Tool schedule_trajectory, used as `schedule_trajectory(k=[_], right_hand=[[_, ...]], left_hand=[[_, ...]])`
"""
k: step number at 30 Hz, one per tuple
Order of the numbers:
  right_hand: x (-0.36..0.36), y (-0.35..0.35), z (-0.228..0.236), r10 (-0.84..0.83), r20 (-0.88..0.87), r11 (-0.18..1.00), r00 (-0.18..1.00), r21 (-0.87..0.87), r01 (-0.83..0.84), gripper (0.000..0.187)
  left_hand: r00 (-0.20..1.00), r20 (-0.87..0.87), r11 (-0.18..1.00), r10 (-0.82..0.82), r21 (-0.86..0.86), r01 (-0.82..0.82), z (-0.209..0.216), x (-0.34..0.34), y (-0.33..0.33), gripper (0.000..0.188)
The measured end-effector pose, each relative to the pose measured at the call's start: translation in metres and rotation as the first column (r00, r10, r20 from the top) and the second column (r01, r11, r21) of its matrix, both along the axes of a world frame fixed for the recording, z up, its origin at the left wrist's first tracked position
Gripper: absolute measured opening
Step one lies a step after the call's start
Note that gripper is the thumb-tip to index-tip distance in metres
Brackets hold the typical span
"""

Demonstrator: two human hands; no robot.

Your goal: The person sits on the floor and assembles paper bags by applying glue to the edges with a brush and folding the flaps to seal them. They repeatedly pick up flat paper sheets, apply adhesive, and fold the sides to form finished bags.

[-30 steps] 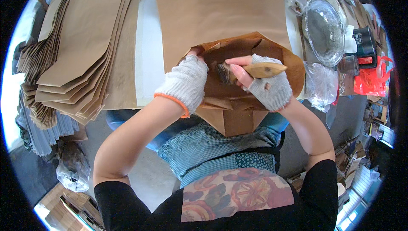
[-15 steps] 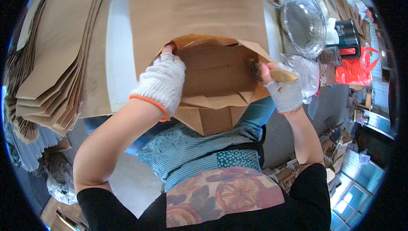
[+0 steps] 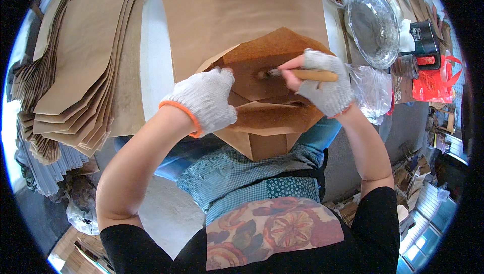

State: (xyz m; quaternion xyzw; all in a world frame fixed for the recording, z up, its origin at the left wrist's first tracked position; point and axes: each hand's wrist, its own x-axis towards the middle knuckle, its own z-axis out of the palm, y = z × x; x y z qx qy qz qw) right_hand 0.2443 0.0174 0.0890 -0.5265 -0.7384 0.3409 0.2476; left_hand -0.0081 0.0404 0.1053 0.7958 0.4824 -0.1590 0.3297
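A large brown paper bag (image 3: 247, 7) lies flat on the work surface, its near end spread into a wide opening with folded flaps. My left hand (image 3: 206, 100), in a white fingerless knit glove with an orange cuff, is closed on the left edge of that opening; some fingertips are hidden by the paper. My right hand (image 3: 330, 82), gloved alike, grips a brush (image 3: 315, 75) by its wooden handle. The brush's head points left, over the bag's inner panel, and is blurred. Whether its bristles touch the paper cannot be made out.
Left of the bag lies a fanned stack of brown paper bags (image 3: 75, 67). To the right stand a plastic-lined basin (image 3: 374, 27), a black container (image 3: 426, 42) and a red plastic bag (image 3: 438, 85). Clear plastic wrap (image 3: 370, 92) lies near my right hand.
My right hand has moved left with the brush, from the opening's right edge to over its inside. My left hand has shifted down along the left edge, and the flaps have spread wider.
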Motion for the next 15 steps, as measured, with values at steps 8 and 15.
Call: schedule_trajectory(k=[8,15], right_hand=[[0.016,-0.029,-0.005,-0.466,-0.209,0.884,0.86,-0.065,0.463,0.014],[-0.048,-0.041,-0.031,-0.159,-0.172,0.981,0.972,0.081,0.175,0.013]], left_hand=[[0.984,-0.179,1.0,-0.009,0.026,0.014,-0.028,0.057,0.041,0.033],[0.971,-0.193,0.99,0.14,0.054,-0.132,-0.042,0.053,0.055,0.031]])
